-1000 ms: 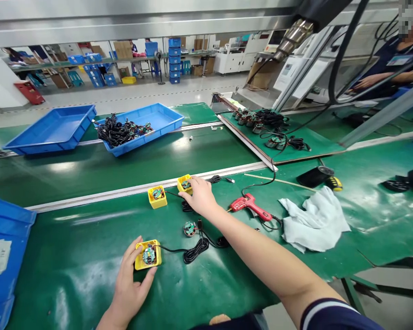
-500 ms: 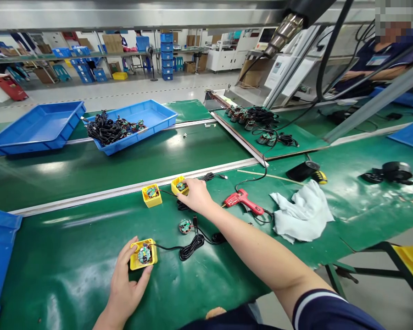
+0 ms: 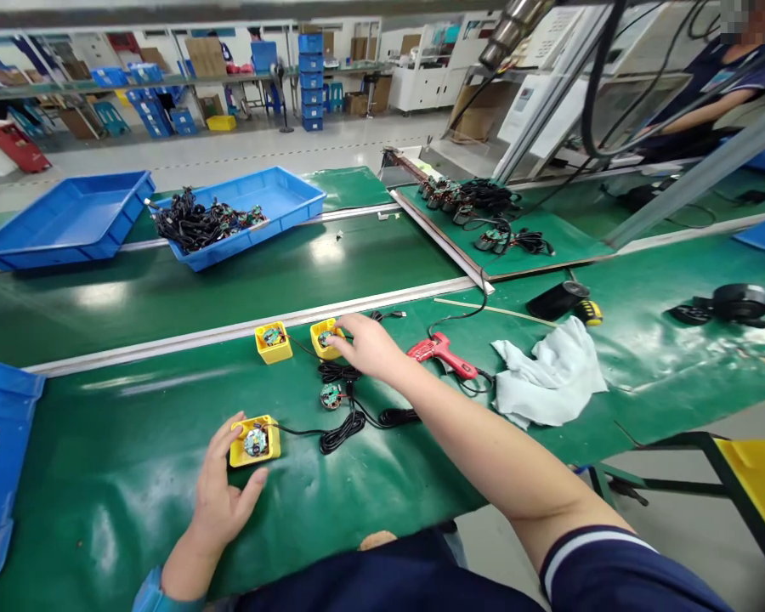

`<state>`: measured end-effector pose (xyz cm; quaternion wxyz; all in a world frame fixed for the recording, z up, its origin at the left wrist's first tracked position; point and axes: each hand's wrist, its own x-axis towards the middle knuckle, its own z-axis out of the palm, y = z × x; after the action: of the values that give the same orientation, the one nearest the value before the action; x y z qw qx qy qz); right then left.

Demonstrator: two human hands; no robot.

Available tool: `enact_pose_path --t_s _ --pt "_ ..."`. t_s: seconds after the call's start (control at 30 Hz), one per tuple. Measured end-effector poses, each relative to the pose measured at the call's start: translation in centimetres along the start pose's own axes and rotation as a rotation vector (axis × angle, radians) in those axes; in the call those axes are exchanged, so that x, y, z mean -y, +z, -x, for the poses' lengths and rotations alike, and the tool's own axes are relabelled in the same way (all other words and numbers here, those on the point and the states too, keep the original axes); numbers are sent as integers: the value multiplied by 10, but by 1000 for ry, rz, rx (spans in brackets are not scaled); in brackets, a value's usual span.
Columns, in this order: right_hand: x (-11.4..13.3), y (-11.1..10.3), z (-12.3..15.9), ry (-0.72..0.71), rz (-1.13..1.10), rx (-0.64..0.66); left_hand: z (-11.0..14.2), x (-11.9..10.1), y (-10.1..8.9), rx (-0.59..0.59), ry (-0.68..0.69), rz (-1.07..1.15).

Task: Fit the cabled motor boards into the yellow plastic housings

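Observation:
My left hand point(image 3: 220, 493) is open beside the nearest yellow box point(image 3: 275, 456), its fingertips at the box's left edge and the thumb apart from it. A round green circuit board point(image 3: 255, 440) sits inside, and its black cable point(image 3: 341, 432) lies coiled to the right. Farther off, my right hand point(image 3: 373, 347) is closed on the right side of a second yellow box point(image 3: 319, 328), which also holds a board. A third yellow box point(image 3: 274, 351) with a board stands left of it. Between the hands, a loose round board point(image 3: 331, 396) lies on the green bench.
A red glue gun point(image 3: 443, 350), white cloth point(image 3: 552, 378), black cylinder point(image 3: 556, 299) and tape roll point(image 3: 739, 303) lie to the right. Behind are a blue tray point(image 3: 286, 200) of cabled boards and a raised green board point(image 3: 561, 246) with more. Another person point(image 3: 701, 102) is at far right.
My left thumb has moved off the near box, while the fingers stay at its left edge. My right hand remains at the far box. The whole view has shifted slightly.

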<state>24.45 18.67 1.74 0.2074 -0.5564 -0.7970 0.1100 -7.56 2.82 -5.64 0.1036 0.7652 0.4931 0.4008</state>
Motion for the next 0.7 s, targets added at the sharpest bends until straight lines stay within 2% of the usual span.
enact_pose_path --t_s 0.17,0.4,0.7 --pt "-2 -22 -20 -155 135 169 -3 -5 0 -1 19 39" --pt "12 -20 -38 -309 412 381 -1 -6 -2 27 13 79" --pt "22 -19 -40 -406 657 489 7 -3 -3 67 -58 197"
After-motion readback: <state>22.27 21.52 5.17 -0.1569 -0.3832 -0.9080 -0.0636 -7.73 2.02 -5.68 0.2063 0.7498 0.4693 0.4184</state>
